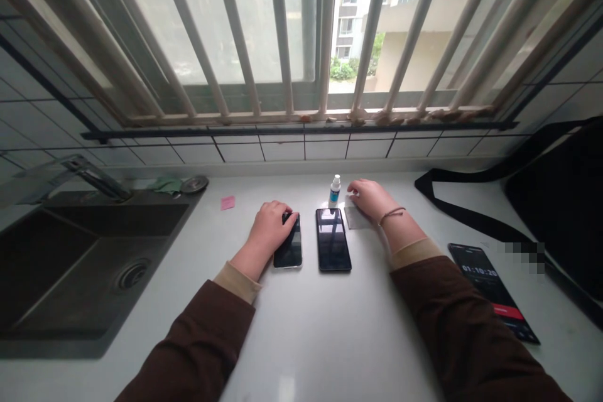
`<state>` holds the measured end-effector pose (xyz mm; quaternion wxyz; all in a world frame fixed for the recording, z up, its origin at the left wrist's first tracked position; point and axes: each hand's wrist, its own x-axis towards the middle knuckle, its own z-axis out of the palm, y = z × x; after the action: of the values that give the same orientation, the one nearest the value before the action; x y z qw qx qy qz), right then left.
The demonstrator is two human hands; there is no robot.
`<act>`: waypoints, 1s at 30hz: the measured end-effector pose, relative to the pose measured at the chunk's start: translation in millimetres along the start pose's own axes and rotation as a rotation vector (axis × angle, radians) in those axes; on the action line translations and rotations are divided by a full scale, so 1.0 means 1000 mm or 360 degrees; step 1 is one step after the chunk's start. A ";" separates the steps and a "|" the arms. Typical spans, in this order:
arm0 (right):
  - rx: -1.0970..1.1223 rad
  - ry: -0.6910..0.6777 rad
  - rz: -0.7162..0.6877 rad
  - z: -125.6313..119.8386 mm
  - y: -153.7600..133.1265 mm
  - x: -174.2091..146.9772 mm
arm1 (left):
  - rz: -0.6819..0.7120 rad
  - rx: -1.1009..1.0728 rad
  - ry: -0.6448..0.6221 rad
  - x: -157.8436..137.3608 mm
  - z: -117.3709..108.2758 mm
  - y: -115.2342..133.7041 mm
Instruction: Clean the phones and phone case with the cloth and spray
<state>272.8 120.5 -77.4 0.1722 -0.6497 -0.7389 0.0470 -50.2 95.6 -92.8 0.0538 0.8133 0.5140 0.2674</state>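
Note:
My left hand [270,225] rests over the upper left of a black smartphone [293,251], thumb across its top and fingers curled at its far side. The phone lies on the white counter. Just right of it lies a second dark smartphone [333,245], screen up and touched by neither hand. Behind that one stands a small white bottle [335,191] with a blue label. My right hand [369,198] is closed at the top edge of a thin grey cloth [357,218], fingers bent inward. The hand and wrist hide part of the cloth.
A dark sink [176,226] with a faucet [101,179] is on the left, a green rag [167,184] behind it. A pink paper note [228,203] lies nearby. At right are a phone with a running timer [485,289] and a black bag [560,182] with its strap.

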 end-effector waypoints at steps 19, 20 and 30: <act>0.0018 0.0287 -0.0154 -0.029 -0.055 -0.005 | 0.0265 -0.0016 0.0180 -0.001 -0.010 0.017; 0.0031 0.0291 -0.0152 -0.030 -0.053 -0.005 | 0.0283 -0.0016 0.0189 -0.001 -0.010 0.018; 0.0492 0.0250 -0.0390 -0.079 -0.091 -0.037 | 0.0422 -0.0403 0.0112 -0.007 -0.026 0.041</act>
<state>215.4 57.8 16.4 0.3314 -0.5225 -0.7807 0.0878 -32.2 65.5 -58.3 0.1020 0.8508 0.3660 0.3629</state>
